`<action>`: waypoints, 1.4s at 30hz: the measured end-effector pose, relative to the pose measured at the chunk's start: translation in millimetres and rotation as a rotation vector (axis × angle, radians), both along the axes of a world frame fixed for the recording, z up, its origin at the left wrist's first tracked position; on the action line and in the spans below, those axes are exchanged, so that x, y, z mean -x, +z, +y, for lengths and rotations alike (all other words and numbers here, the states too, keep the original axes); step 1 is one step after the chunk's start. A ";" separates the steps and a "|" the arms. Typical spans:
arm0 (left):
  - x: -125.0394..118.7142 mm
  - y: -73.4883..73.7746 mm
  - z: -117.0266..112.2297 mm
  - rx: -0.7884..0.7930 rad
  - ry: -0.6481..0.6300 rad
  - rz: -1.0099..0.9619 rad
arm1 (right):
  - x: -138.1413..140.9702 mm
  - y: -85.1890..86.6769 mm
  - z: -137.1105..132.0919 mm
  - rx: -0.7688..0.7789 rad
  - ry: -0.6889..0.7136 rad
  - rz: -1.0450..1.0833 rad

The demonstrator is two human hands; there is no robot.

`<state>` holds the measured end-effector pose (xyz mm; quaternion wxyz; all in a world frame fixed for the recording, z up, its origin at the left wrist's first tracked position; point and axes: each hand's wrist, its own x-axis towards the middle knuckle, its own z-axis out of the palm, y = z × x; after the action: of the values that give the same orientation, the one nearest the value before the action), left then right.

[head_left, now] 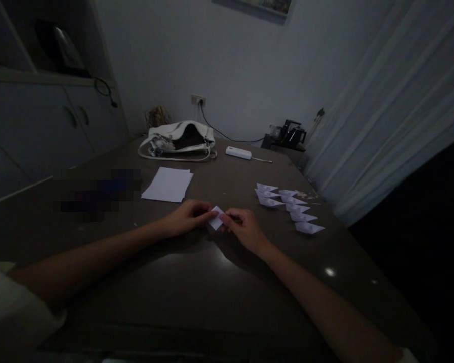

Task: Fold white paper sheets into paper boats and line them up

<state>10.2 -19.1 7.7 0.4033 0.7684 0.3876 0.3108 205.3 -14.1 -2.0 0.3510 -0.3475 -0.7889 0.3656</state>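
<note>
Between my two hands is a small folded piece of white paper (216, 222), turned so that it looks like a diamond. My left hand (189, 216) pinches its left corner between thumb and fingers. On the opposite corner, my right hand (242, 227) grips with the thumb on top, the other fingers curled beneath and partly hidden. Both hands are low over the dark table. To the right stand several folded white paper boats (304, 218) in two slanting rows. A stack of white paper sheets (167, 184) lies beyond my left hand, its edges slightly out of line.
A white handbag (183, 138) rests open at the back of the brown table (196, 297). Right of it lies a white power strip-like device (238, 153) with a short cord. A blurred patch covers the left side. A sheer curtain (359, 111) hangs at right.
</note>
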 end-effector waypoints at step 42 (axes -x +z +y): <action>1.9 -0.6 -7.7 0.013 -0.304 0.114 | -1.6 -1.9 -5.4 -0.015 0.194 -0.142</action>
<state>8.3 -26.8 7.1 0.4279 0.8320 0.2912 0.1996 206.9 -19.5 -3.9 0.2600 -0.2918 -0.8444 0.3664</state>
